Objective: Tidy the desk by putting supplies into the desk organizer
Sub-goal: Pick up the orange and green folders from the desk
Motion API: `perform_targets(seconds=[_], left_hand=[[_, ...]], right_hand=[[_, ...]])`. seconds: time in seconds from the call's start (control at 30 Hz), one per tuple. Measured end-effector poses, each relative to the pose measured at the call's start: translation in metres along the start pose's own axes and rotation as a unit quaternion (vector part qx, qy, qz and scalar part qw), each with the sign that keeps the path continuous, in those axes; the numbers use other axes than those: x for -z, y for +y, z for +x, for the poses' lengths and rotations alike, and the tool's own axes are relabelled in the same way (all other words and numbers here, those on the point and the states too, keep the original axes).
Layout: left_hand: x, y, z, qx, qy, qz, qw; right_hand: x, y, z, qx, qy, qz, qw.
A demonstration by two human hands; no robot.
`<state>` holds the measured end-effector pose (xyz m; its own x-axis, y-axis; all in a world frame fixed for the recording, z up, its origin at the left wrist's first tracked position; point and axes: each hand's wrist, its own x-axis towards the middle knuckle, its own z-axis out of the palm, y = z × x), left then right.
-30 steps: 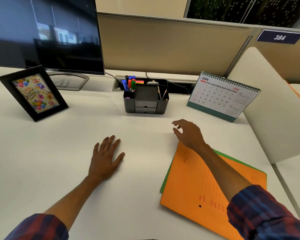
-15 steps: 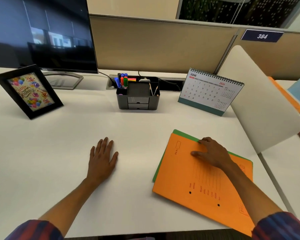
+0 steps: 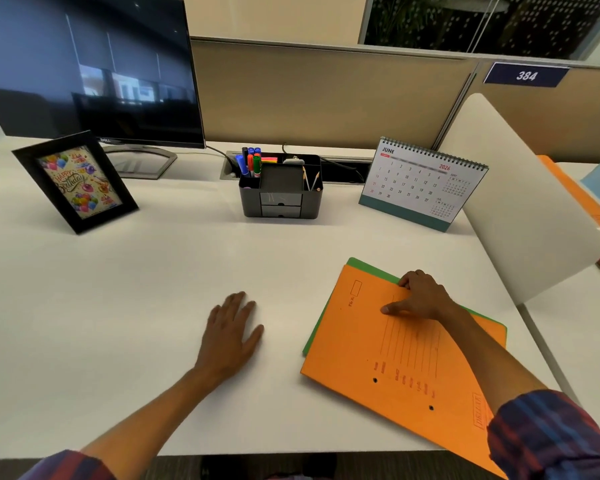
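Note:
A black desk organizer stands at the back middle of the white desk. Coloured markers fill its left compartment, pencils lean in its right one, and bright sticky notes show behind. My left hand lies flat on the bare desk, fingers straight, holding nothing. My right hand rests on an orange folder, fingertips curled over its far edge and thumb pressing its cover. A green folder lies under the orange one.
A monitor and a black photo frame stand at the back left. A June desk calendar stands at the back right beside a white curved divider. More folders and a blue box lie on the neighbouring desk beyond it.
My right hand came back from near the organizer and settled on the orange folder's far edge. My left hand stayed flat on the desk.

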<state>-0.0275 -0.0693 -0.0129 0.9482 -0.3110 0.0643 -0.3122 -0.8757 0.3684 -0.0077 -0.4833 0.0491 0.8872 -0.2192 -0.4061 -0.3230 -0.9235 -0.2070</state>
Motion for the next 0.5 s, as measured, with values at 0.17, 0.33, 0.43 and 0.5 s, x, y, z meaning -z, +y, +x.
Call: perform_targets(seconds=[0.17,0.33,0.43,0.5], left_hand=[[-0.01,0.035,-0.024,-0.044,-0.014,-0.043,0.998],[-0.013,0.042,-0.025,-0.024,-0.01,-0.063,0.998],[-0.012,0.043,-0.026,-0.018,-0.016,-0.068,0.997],[-0.011,0.046,-0.028,-0.021,-0.022,-0.077,0.997]], right_hand=[[0.002,-0.003,0.001,-0.015,-0.008,0.039,0.999],[0.003,-0.006,0.001,-0.007,-0.042,0.073,0.996],[0.002,-0.008,0.002,0.018,-0.045,0.069,0.996],[0.004,-0.011,0.002,0.048,-0.052,0.1,0.993]])
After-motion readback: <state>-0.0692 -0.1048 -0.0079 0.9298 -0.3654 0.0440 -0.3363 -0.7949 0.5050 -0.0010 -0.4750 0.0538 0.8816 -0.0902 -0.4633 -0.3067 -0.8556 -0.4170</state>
